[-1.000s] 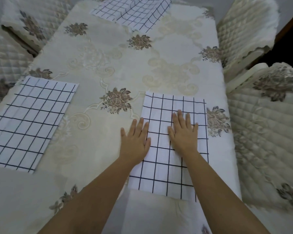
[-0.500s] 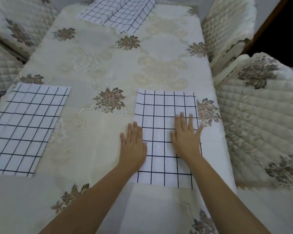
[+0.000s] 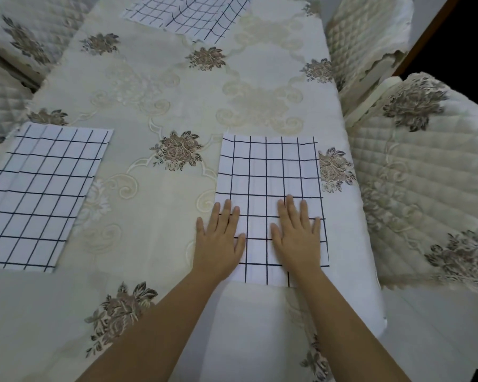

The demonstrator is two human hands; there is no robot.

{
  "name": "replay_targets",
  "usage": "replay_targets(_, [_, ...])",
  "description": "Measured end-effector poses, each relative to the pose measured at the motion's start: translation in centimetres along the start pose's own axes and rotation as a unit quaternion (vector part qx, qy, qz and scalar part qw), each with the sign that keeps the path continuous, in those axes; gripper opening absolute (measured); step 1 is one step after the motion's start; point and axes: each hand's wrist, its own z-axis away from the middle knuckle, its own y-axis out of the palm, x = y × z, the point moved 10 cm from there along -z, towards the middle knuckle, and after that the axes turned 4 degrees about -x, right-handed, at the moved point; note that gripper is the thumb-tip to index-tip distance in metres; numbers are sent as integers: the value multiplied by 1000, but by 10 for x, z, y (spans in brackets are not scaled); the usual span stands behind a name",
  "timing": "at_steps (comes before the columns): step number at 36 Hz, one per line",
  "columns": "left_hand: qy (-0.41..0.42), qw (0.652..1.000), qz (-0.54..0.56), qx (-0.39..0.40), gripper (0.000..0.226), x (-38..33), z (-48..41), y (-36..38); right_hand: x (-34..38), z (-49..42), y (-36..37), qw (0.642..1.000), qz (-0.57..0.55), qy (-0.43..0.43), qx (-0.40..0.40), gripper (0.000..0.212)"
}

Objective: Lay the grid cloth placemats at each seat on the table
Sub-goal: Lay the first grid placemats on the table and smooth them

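Grid cloth placemat (image 3: 271, 172) flat on floral tablecloth (image 3: 160, 84), long axis 12-to-6 o'clock, left hand (image 3: 218, 241) and right hand (image 3: 297, 235) pressing it, fingers straight, gripping nothing

Light is soft, even and a bit dim, cool in tone, spread flat over the cream embroidered tablecloth surface (image 3: 155, 244). Only faint shadows show, hugging the edges of the left hand (image 3: 218, 244) and the right hand (image 3: 298, 241) on the white black-grid cloth placemat (image 3: 268, 172). The picture is crisp around the hands. Far beyond the fingertips, the far grid cloth placemat (image 3: 188, 15) goes soft and bowed. Right of the right hand, the quilted cream chair cover (image 3: 425, 175) bends with the wide lens and smears, and the dark opening (image 3: 475, 37) is pure black.
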Motion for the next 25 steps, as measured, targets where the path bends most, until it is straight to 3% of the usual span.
replay_targets(8, [-3,1000,3,-4,55,24,21,-6,-44,16,-10,999,-9,51,1,76])
replay_targets(12, [-7,1000,0,-3,54,28,26,-6,-51,18,-12,997,-23,66,21,53])
replay_targets(15, [-10,1000,-8,-3,56,21,25,-10,-43,19,-17,996,-14,84,10,52])
replay_targets(19, [31,999,-16,7,54,-8,26,-11,10,24,-24,999,21,12,-41,57])
replay_targets(25, [19,999,24,37,57,-21,33,1,60,41,6,999,8,-52,4,50])
